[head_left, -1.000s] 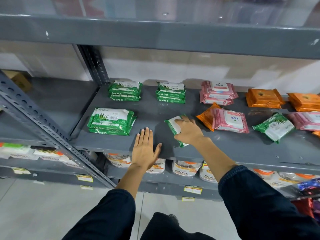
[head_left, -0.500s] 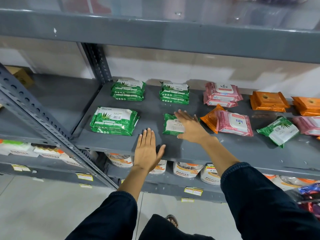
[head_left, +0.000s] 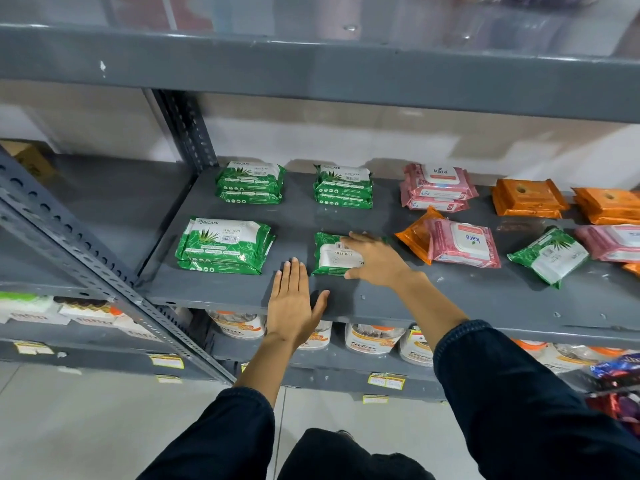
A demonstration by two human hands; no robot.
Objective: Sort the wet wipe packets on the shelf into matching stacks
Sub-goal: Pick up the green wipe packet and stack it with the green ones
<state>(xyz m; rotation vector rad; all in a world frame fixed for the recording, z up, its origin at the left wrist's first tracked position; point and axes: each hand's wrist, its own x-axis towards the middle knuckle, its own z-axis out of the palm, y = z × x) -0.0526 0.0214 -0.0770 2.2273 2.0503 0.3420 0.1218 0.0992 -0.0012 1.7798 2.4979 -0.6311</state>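
Observation:
A green aloe wet wipe packet point(head_left: 330, 256) lies flat on the grey shelf point(head_left: 450, 292), label facing up. My right hand point(head_left: 375, 258) lies over its right half, fingers across the top and thumb at its front edge. My left hand point(head_left: 292, 301) rests flat and open on the shelf's front edge, just left of and below the packet. Green stacks stand at the front left point(head_left: 221, 244), back left point(head_left: 251, 181) and back middle point(head_left: 343, 185). Farther right are a pink stack point(head_left: 436, 187) and two orange stacks point(head_left: 526, 199) point(head_left: 609, 206).
Loose packets lie to the right: a pink one point(head_left: 464, 242) on top of an orange one point(head_left: 412, 237), a tilted green one point(head_left: 547, 254) and another pink one point(head_left: 613, 242). An upper shelf beam point(head_left: 311, 71) hangs overhead. A slanted perforated post point(head_left: 86, 261) crosses at left.
My right hand laid the green packet down flat from a tilted hold and now rests over it. The left hand stayed flat on the shelf edge.

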